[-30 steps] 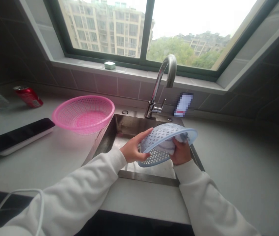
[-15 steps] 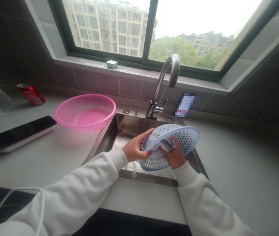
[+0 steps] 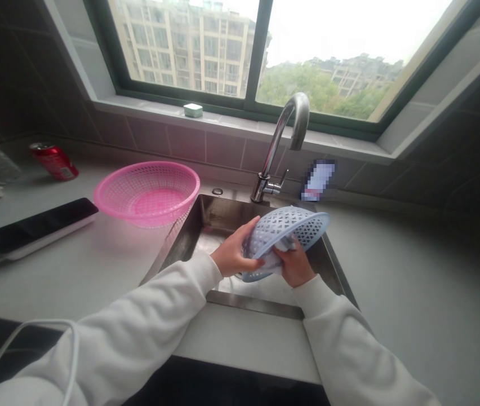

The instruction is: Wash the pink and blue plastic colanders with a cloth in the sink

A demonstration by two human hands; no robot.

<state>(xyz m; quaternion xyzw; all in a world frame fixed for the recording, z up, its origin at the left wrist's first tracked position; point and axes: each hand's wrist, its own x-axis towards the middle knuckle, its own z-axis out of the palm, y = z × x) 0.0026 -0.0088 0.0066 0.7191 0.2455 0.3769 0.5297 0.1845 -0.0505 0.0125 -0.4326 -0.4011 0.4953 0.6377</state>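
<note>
A pale blue perforated basket (image 3: 294,228) is held tilted over the steel sink (image 3: 206,225). My left hand (image 3: 235,255) grips the basket's left rim, fingers curled around it. Inside the basket, my right hand (image 3: 293,265) is closed on a light cloth (image 3: 274,252), pressed against the inner wall. Both arms wear white sleeves.
A chrome faucet (image 3: 284,135) rises behind the sink. A pink basket (image 3: 149,192) stands on the counter to the left, beside a black and white flat device (image 3: 39,225) and a red can (image 3: 54,160). A small green box (image 3: 192,110) lies on the window sill.
My right hand has drawn the cloth from the basket's right side toward the left and lower part. The basket has tipped more steeply and shifted slightly left.
</note>
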